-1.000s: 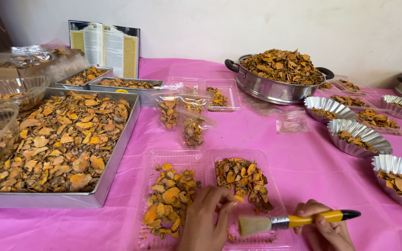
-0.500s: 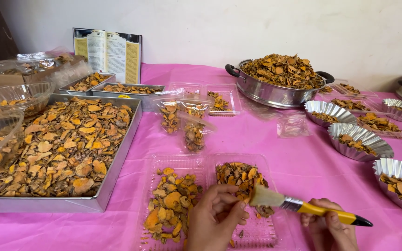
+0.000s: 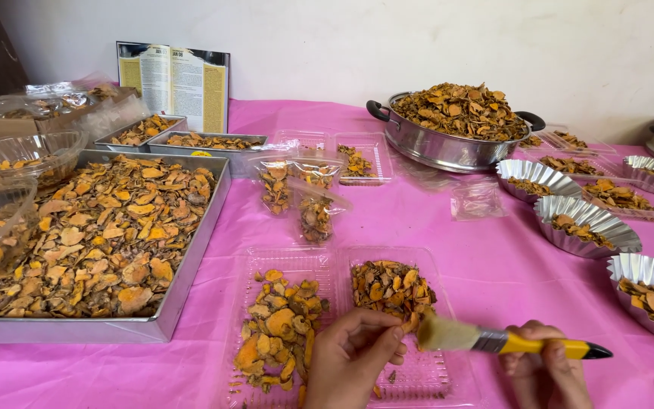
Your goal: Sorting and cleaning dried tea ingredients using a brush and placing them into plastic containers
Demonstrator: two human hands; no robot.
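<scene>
My right hand (image 3: 545, 371) grips a yellow-handled brush (image 3: 501, 341) with pale bristles pointing left, held level over a clear plastic clamshell tray (image 3: 433, 379). My left hand (image 3: 353, 360) pinches a small dried orange slice (image 3: 410, 324) at the fingertips, right against the bristles. The tray's right half holds a pile of dried orange-brown slices (image 3: 391, 286); its left half holds another pile (image 3: 278, 333). Both hands are near the bottom edge of the view.
A big metal tray of slices (image 3: 92, 235) lies at left, with glass bowls (image 3: 9, 163) beyond. Small filled plastic bags (image 3: 297, 189), a heaped steel pan (image 3: 456, 129), fluted foil cups (image 3: 584, 223) and an open booklet (image 3: 172, 83) stand on the pink tablecloth (image 3: 493, 257).
The brush swung from pointing into the tray's right pile back to level, with its bristles now by my left fingertips. My left hand lifted a slice off the pile.
</scene>
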